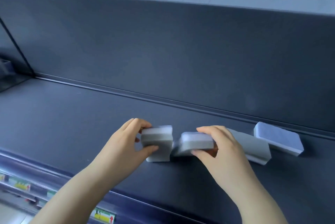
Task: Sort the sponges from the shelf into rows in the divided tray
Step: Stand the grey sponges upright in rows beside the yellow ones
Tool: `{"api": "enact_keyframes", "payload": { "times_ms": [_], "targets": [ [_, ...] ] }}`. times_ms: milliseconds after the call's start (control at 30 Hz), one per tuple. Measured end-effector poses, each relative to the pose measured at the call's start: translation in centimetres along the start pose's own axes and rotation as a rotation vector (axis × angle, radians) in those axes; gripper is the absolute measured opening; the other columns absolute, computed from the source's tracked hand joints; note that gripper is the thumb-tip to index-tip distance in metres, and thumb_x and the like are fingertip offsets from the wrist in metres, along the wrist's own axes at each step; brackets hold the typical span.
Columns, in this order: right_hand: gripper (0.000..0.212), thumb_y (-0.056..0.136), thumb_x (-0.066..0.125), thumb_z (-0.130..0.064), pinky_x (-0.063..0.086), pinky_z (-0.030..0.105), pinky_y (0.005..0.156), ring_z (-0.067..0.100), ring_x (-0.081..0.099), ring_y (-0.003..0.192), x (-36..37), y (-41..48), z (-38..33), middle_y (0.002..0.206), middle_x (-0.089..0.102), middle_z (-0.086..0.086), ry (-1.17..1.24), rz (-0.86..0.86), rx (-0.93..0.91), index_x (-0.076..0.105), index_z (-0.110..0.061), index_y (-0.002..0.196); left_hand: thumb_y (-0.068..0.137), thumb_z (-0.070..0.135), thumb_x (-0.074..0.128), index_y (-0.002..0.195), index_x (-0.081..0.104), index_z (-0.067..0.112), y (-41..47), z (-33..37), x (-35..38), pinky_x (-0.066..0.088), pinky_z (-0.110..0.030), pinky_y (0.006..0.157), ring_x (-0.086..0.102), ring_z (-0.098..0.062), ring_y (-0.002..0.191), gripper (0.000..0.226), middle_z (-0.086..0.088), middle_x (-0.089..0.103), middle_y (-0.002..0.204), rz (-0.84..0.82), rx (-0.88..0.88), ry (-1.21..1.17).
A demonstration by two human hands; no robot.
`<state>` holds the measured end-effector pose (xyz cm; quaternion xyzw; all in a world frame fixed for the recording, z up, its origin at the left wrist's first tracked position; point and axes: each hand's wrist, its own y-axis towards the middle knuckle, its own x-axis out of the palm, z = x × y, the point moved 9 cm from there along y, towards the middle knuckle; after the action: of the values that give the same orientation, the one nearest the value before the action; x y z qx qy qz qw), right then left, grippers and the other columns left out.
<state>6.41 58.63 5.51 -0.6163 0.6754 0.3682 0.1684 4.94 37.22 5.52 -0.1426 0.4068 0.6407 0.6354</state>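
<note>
Several pale grey-blue sponges lie on a dark shelf. My left hand grips a small stack of sponges, thumb in front and fingers behind. My right hand grips another sponge just to the right, with a further sponge partly under it. Two loose sponges rest further right: a grey one and a blue-topped one near the shelf's back rail. The divided tray is not in view.
The shelf's dark back panel rises behind the sponges. Along the shelf's front edge runs a rail with price labels. A dark side panel closes the shelf at the far left.
</note>
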Motion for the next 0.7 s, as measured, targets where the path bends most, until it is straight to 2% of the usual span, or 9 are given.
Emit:
{"api": "enact_keyframes", "payload": {
  "times_ms": [100, 200, 267, 367, 467, 533, 600, 700],
  "targets": [
    [0.035, 0.068, 0.077, -0.034, 0.042, 0.016, 0.069, -0.003, 0.049, 0.088, 0.1, 0.0, -1.8, 0.095, 0.052, -0.024, -0.018, 0.107, -0.032, 0.055, -0.039, 0.095, 0.069, 0.027, 0.080, 0.091, 0.044, 0.049, -0.6, -0.5, -2.3, 0.036, -0.001, 0.073, 0.050, 0.007, 0.094, 0.048, 0.029, 0.055, 0.094, 0.071, 0.002, 0.008],
    [0.038, 0.065, 0.080, -0.031, 0.040, 0.009, 0.067, -0.003, 0.050, 0.087, 1.9, -0.3, -4.6, 0.092, 0.053, -0.023, 0.056, 0.141, -0.061, 0.052, -0.043, 0.089, 0.073, 0.027, 0.079, 0.109, 0.050, 0.046, -2.1, -1.8, -6.1, 0.034, 0.002, 0.077, 0.051, 0.007, 0.094, 0.049, 0.033, 0.049, 0.108, 0.150, 0.050, 0.033],
    [0.040, 0.066, 0.080, -0.026, 0.040, 0.007, 0.067, -0.002, 0.052, 0.087, 4.0, -0.4, -7.2, 0.092, 0.054, -0.023, 0.098, 0.130, -0.095, 0.053, -0.043, 0.088, 0.078, 0.028, 0.073, 0.120, 0.050, 0.039, -3.6, -3.3, -9.2, 0.032, 0.002, 0.081, 0.048, 0.010, 0.097, 0.050, 0.028, 0.046, 0.112, 0.197, 0.089, 0.072],
    [0.037, 0.068, 0.079, -0.021, 0.042, 0.010, 0.069, 0.000, 0.053, 0.086, 8.9, -0.7, -12.2, 0.096, 0.055, -0.022, 0.141, 0.073, -0.153, 0.059, -0.035, 0.096, 0.079, 0.029, 0.070, 0.119, 0.054, 0.032, -6.9, -6.8, -14.8, 0.035, -0.003, 0.080, 0.047, 0.011, 0.097, 0.043, 0.021, 0.047, 0.108, 0.283, 0.094, 0.136],
    [0.040, 0.070, 0.078, -0.015, 0.042, 0.010, 0.073, 0.002, 0.053, 0.087, 14.4, -1.3, -18.8, 0.101, 0.055, -0.020, 0.162, 0.035, -0.248, 0.061, -0.028, 0.104, 0.077, 0.032, 0.072, 0.116, 0.059, 0.024, -11.0, -11.3, -20.8, 0.037, -0.005, 0.077, 0.048, 0.006, 0.089, 0.042, 0.018, 0.049, 0.108, 0.349, 0.054, 0.228],
    [0.041, 0.071, 0.076, -0.012, 0.042, 0.008, 0.075, -0.001, 0.053, 0.092, 18.8, -2.0, -23.7, 0.103, 0.056, -0.016, 0.182, -0.020, -0.317, 0.061, -0.026, 0.107, 0.074, 0.033, 0.073, 0.114, 0.060, 0.021, -14.2, -14.7, -24.9, 0.043, -0.012, 0.073, 0.049, 0.000, 0.088, 0.043, 0.016, 0.052, 0.106, 0.382, 0.005, 0.309],
    [0.039, 0.072, 0.074, -0.015, 0.040, 0.005, 0.073, -0.003, 0.051, 0.093, 23.1, -2.9, -28.1, 0.103, 0.056, -0.016, 0.190, -0.087, -0.368, 0.061, -0.026, 0.107, 0.070, 0.028, 0.075, 0.113, 0.060, 0.020, -17.7, -18.3, -28.7, 0.046, -0.021, 0.077, 0.050, -0.006, 0.092, 0.047, 0.013, 0.054, 0.105, 0.411, -0.038, 0.390],
    [0.041, 0.072, 0.076, -0.017, 0.043, 0.010, 0.074, -0.001, 0.052, 0.092, 29.2, -4.2, -33.5, 0.103, 0.054, -0.021, 0.208, -0.180, -0.417, 0.061, -0.028, 0.108, 0.067, 0.028, 0.073, 0.111, 0.059, 0.020, -22.9, -23.4, -34.0, 0.046, -0.026, 0.081, 0.051, -0.012, 0.093, 0.047, 0.008, 0.058, 0.103, 0.474, -0.133, 0.433]
  ]
}}
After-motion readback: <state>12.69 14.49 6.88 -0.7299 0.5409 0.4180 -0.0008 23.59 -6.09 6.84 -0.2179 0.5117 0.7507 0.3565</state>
